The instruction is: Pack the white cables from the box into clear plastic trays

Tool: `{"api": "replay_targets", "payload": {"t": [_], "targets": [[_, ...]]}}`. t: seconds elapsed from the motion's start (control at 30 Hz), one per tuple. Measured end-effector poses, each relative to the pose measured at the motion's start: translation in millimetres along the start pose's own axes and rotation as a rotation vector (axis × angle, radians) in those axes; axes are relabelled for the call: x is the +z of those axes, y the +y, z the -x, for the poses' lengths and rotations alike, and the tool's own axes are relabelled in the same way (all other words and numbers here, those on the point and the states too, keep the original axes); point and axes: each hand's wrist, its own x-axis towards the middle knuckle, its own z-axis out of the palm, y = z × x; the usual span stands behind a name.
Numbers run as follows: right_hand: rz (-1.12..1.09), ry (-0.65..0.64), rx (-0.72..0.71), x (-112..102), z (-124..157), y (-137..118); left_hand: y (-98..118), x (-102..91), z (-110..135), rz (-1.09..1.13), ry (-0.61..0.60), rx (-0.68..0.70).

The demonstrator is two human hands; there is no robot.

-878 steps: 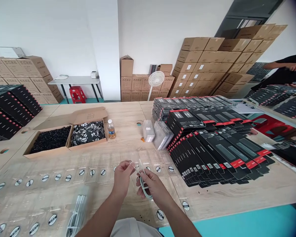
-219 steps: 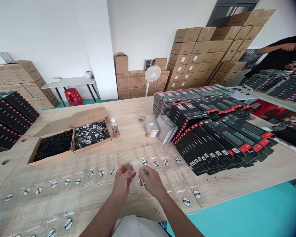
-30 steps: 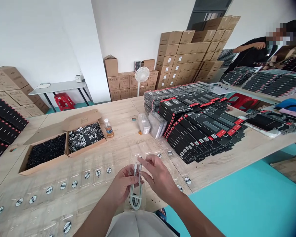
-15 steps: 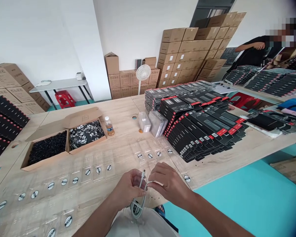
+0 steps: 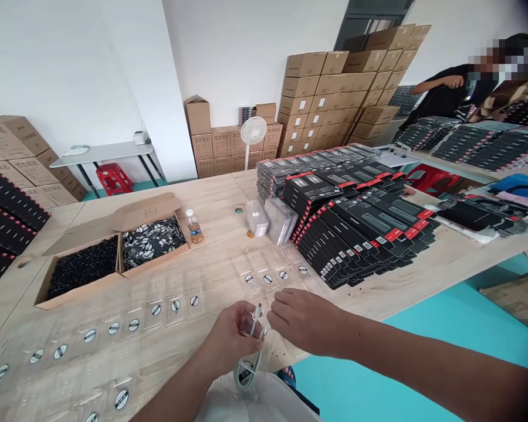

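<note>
Well, the left hand (image 5: 231, 340) had its fingers (image 5: 240, 313) curled closed around a white cable (image 5: 246, 372) just below its plug, with the coil dangling at six o'clock. The right hand (image 5: 303, 319) hovered just beside the cable, its fingers open and gripping nothing. Clear plastic trays (image 5: 264, 275) with round labels lay on the bench (image 5: 229, 193) at twelve o'clock, and black boxes (image 5: 356, 228) stood stacked at one o'clock.
</note>
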Motion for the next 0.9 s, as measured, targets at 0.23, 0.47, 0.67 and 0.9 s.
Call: {"api": "replay_targets", "payload": {"t": [0.23, 0.47, 0.67, 0.9], "targets": [[-0.856, -0.209, 0.791, 17.1, -10.1, -5.5, 3.0, 5.8, 4.2, -0.310, 0.300, 0.196], [-0.591, 0.244, 0.631, 24.6, -29.7, 3.0, -7.3, -2.0, -15.7, -0.008, 0.181, 0.139], [-0.610, 0.420, 0.671, 44.6, -29.1, 6.2, -10.5, -6.3, -14.0, 0.277, 0.016, 0.107], [-0.560, 0.628, 0.747, 66.3, -29.8, 6.6, -17.9, -4.7, -17.5, 0.409, -0.038, 0.083]]}}
